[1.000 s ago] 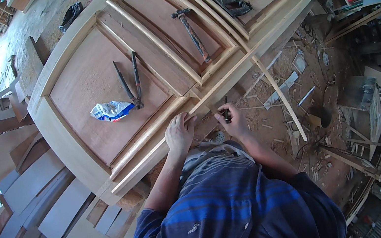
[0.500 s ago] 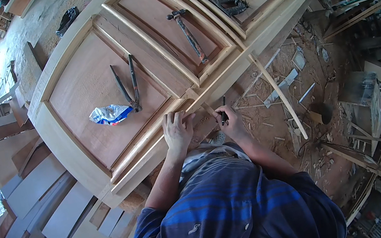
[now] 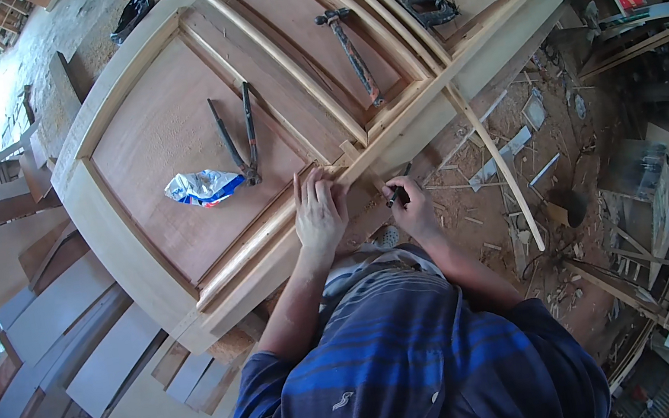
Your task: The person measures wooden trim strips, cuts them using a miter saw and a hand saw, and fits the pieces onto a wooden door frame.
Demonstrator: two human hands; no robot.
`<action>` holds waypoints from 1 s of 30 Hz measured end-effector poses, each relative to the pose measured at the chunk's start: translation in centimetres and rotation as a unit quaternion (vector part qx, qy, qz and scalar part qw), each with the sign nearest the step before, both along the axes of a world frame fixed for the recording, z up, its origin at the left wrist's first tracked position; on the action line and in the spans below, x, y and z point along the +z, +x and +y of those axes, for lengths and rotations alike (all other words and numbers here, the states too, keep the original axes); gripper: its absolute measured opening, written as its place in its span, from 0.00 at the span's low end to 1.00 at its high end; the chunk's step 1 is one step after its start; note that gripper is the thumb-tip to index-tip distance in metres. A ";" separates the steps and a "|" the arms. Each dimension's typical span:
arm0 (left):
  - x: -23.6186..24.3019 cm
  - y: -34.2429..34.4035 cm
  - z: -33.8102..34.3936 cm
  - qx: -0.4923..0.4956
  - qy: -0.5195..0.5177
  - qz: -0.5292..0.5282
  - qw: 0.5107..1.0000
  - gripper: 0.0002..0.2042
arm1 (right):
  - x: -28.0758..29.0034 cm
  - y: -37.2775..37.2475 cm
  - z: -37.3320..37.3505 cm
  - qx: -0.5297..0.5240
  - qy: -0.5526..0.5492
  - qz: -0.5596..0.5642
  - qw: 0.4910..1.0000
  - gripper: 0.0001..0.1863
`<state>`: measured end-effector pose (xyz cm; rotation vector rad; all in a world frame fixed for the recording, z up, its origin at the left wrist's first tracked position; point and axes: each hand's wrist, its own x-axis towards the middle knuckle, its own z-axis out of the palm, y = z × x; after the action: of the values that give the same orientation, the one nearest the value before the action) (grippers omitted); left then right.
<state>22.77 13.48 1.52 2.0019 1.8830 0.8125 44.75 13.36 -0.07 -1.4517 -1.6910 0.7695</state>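
My left hand (image 3: pixel 320 213) rests on the near rail of a wooden panelled door frame (image 3: pixel 133 236), its fingers stretched out over the pale moulding. To its right, my right hand (image 3: pixel 413 209) is closed around a thin dark pencil-like tool (image 3: pixel 407 169), just off the frame's near edge. A short wood piece (image 3: pixel 351 152) lies across the rail between the hands. On the left panel are black pincers (image 3: pixel 250 170) with their handles spread, beside a crumpled white and blue packet (image 3: pixel 204 187). A hammer (image 3: pixel 354 57) lies on the middle panel.
A long thin wood strip (image 3: pixel 495 162) juts past the frame's near edge over a floor strewn with offcuts. A black handsaw (image 3: pixel 429 6) lies at the far right of the frame. Stacked boards (image 3: pixel 91 326) fill the left; a dusty box-like stand (image 3: pixel 631 175) is at right.
The left hand's fingers have straightened along the moulding. The right hand has moved slightly right and down, its dark tool now slanting up to the right. The whole view has shifted a little.
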 end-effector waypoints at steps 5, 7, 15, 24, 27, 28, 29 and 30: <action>-0.2 0.2 1.8 0.015 0.034 -0.011 0.999 0.19 | -0.1 0.2 -0.5 0.007 -0.012 0.003 1.000 0.09; -0.1 0.3 1.6 0.028 0.017 -0.004 0.999 0.21 | -0.3 0.5 -0.5 0.001 -0.018 0.004 1.000 0.09; -1.8 -0.3 0.7 -0.023 -0.040 0.074 0.996 0.24 | 1.1 0.1 -0.7 -0.022 0.002 -0.066 0.998 0.13; -1.2 -0.4 1.0 -0.096 -0.056 0.098 0.989 0.29 | 4.0 -0.2 4.7 0.063 0.137 -0.182 0.972 0.15; -1.8 -0.7 0.7 -0.048 -0.050 0.079 0.994 0.28 | 3.3 -1.1 7.8 0.132 0.179 -0.199 0.954 0.17; -2.2 -0.9 0.7 -0.039 -0.037 0.065 0.996 0.24 | 2.9 -1.5 8.5 0.135 0.183 -0.210 0.951 0.18; -1.9 -1.0 0.7 -0.048 -0.030 0.058 0.997 0.24 | 3.1 -1.8 9.0 0.127 0.186 -0.221 0.949 0.18; -1.2 -1.1 0.6 -0.045 -0.034 0.047 0.997 0.22 | 3.3 -1.9 9.2 0.144 0.172 -0.228 0.947 0.18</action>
<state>21.70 14.13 0.30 2.0989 1.8278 0.6326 42.88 22.60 3.27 -1.2067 -2.2937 0.2620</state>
